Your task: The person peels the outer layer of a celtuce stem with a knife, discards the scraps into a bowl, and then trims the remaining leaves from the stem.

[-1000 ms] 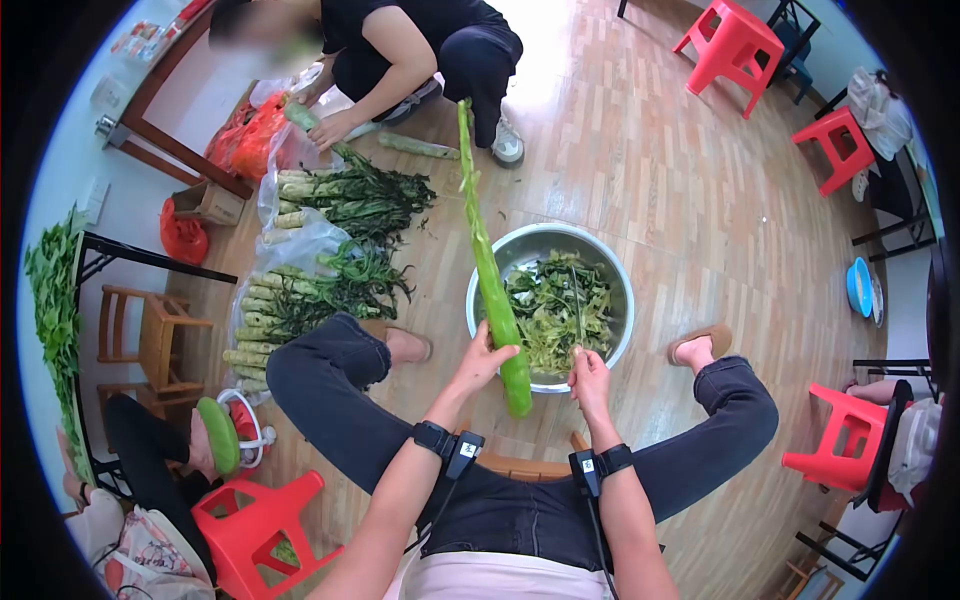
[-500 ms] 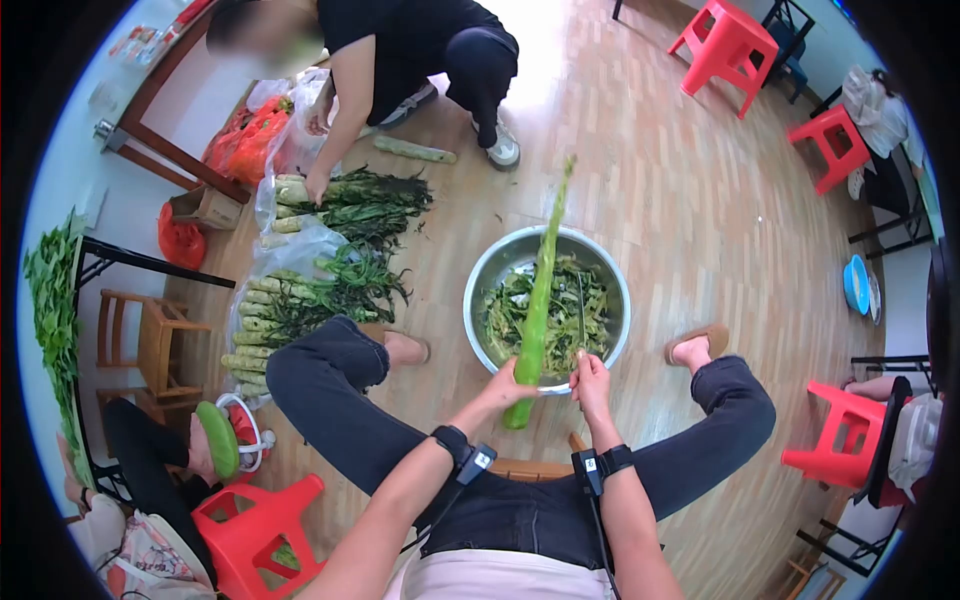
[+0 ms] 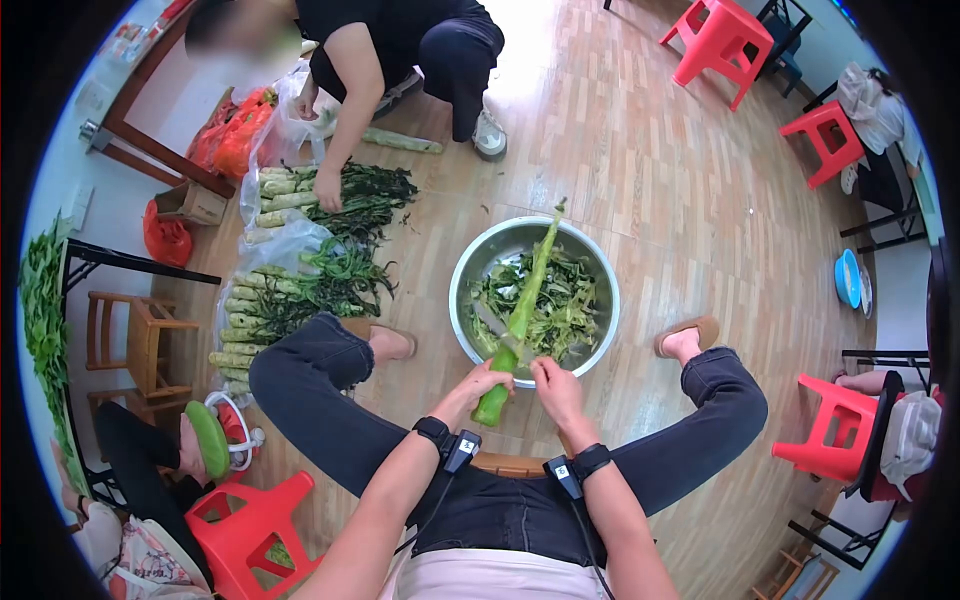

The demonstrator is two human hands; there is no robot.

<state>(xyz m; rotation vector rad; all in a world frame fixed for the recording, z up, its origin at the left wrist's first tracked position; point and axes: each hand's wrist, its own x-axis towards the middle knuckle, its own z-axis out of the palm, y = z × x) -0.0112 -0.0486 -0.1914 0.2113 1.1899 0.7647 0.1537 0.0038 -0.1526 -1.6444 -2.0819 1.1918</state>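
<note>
My left hand [image 3: 483, 383] is wrapped round the thick lower end of a long green stalk [image 3: 527, 300], which points up over the bowl. My right hand [image 3: 552, 382] is closed on a knife [image 3: 495, 324], whose blade lies across the stalk just above my left hand. Below them, on the floor between my feet, stands a metal bowl [image 3: 610, 345] holding green and pale peelings [image 3: 570, 320]. The knife's handle is mostly hidden in my right fingers.
A person [image 3: 350, 70] squats at the upper left, one hand on leafy stalks [image 3: 345, 200]. More stalks [image 3: 245, 320] lie at the left. Red stools [image 3: 720, 45] stand around, and a wooden chair [image 3: 150, 340] is at the left.
The stalk has tilted and come lower, its tip nearer the bowl. The knife has swung left from over the peelings onto the stalk. The squatting person's hand has shifted along the leafy stalks.
</note>
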